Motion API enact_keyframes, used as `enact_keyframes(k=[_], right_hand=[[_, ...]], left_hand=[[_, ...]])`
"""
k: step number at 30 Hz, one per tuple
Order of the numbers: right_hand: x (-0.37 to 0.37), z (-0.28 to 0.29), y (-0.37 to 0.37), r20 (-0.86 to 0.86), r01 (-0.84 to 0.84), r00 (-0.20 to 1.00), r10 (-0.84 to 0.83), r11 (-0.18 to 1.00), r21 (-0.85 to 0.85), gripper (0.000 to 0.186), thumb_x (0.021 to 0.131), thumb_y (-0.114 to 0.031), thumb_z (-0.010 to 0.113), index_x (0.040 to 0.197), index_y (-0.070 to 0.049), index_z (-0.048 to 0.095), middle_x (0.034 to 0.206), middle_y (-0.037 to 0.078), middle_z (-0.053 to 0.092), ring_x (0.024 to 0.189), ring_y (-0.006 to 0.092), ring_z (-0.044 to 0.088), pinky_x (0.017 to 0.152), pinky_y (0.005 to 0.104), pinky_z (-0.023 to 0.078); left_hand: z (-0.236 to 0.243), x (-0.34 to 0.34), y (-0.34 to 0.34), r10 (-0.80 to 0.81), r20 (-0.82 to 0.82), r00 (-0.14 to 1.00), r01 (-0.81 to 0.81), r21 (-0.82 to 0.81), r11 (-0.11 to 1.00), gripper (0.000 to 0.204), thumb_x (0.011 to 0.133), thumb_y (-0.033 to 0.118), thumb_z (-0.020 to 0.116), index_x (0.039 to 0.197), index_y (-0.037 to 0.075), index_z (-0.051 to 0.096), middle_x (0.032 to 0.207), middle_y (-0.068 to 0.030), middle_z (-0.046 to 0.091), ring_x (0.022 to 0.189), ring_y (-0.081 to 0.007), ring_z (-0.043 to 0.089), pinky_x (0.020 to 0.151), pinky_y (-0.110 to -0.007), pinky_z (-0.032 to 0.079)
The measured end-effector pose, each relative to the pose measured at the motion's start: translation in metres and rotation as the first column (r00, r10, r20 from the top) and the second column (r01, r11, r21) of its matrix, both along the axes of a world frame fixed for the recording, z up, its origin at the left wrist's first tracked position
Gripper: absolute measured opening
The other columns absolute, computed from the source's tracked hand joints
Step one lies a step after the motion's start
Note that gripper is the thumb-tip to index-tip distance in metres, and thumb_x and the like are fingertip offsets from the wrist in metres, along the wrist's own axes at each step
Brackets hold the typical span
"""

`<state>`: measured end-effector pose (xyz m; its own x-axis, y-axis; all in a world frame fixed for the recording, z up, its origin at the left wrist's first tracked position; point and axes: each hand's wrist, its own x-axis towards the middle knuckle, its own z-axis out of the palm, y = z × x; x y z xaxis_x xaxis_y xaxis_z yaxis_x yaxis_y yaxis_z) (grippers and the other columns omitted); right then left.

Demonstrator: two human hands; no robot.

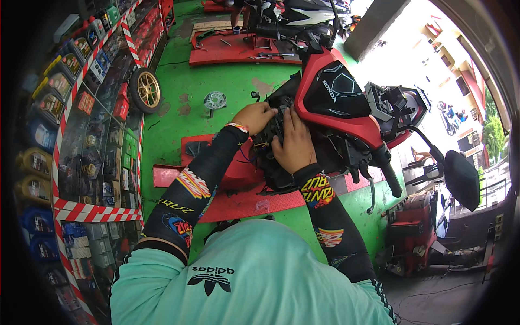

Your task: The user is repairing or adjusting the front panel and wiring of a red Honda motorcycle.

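Observation:
My left hand [254, 116] has its fingers curled closed at the upper edge of a black, wired assembly [273, 162] in the scooter's exposed front; what they hold is hidden. My right hand [292, 141] lies palm down on that assembly, fingers stretched upward, their tips among the black parts. The red-and-black front panel [333, 95] of the scooter is just right of my hands. A mirror [460, 179] and a brake lever [370, 200] stick out to the right.
A red platform [227, 206] lies under the scooter on green floor. A glass display case [97, 151], a gold-rimmed wheel [146, 89] and a metal disc [215, 101] are left. Another red platform [227, 54] and a person's legs [241, 19] are behind. A red machine [411, 233] stands right.

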<state>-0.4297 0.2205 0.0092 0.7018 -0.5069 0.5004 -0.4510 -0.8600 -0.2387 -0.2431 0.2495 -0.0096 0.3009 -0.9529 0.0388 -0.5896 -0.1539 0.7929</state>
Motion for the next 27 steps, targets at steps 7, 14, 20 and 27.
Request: enact_keyframes(k=[7,14,20,27], right_hand=[[0.014,-0.002,-0.026,-0.194,0.017,0.981,-0.021,1.000,-0.023,0.080,0.076,-0.024,0.065,0.148,0.003,0.041,0.156,0.023,0.039,0.128,0.0360,0.056,0.105,0.0462,0.047],[0.012,-0.008,-0.031,-0.157,-0.027,0.987,0.016,0.997,-0.066,0.083,0.074,-0.024,0.066,0.149,0.001,0.041,0.156,0.022,0.039,0.128,0.0355,0.057,0.103,0.0451,0.049],[0.012,-0.009,-0.031,-0.118,-0.037,0.993,0.028,0.996,-0.076,0.084,0.074,-0.024,0.066,0.149,0.004,0.040,0.155,0.024,0.039,0.130,0.0368,0.055,0.104,0.0447,0.048],[0.011,0.001,-0.027,-0.043,-0.065,0.996,0.074,0.982,0.179,0.084,0.075,-0.013,0.068,0.151,0.004,0.035,0.154,0.024,0.041,0.141,0.0409,0.042,0.115,0.0439,0.038]], left_hand=[[-0.016,0.007,-0.014,-0.114,-0.185,0.976,0.096,-0.102,0.990,0.035,0.098,0.029,0.055,0.083,-0.001,0.062,0.067,-0.0024,0.056,0.060,-0.0122,0.053,0.057,-0.032,0.043],[-0.012,0.001,-0.019,-0.134,-0.500,0.855,0.074,-0.138,0.988,0.028,0.097,0.024,0.056,0.079,0.003,0.059,0.063,0.0030,0.051,0.049,-0.0069,0.044,0.045,-0.026,0.034],[-0.012,-0.002,-0.022,-0.139,-0.619,0.773,0.043,-0.168,0.985,0.026,0.098,0.024,0.056,0.080,0.004,0.058,0.061,0.0048,0.047,0.047,-0.0061,0.039,0.043,-0.026,0.031],[-0.004,0.012,-0.024,-0.191,-0.556,0.809,0.113,-0.172,0.979,0.030,0.099,0.030,0.058,0.082,0.006,0.060,0.065,0.0049,0.049,0.053,-0.0061,0.043,0.048,-0.025,0.034]])
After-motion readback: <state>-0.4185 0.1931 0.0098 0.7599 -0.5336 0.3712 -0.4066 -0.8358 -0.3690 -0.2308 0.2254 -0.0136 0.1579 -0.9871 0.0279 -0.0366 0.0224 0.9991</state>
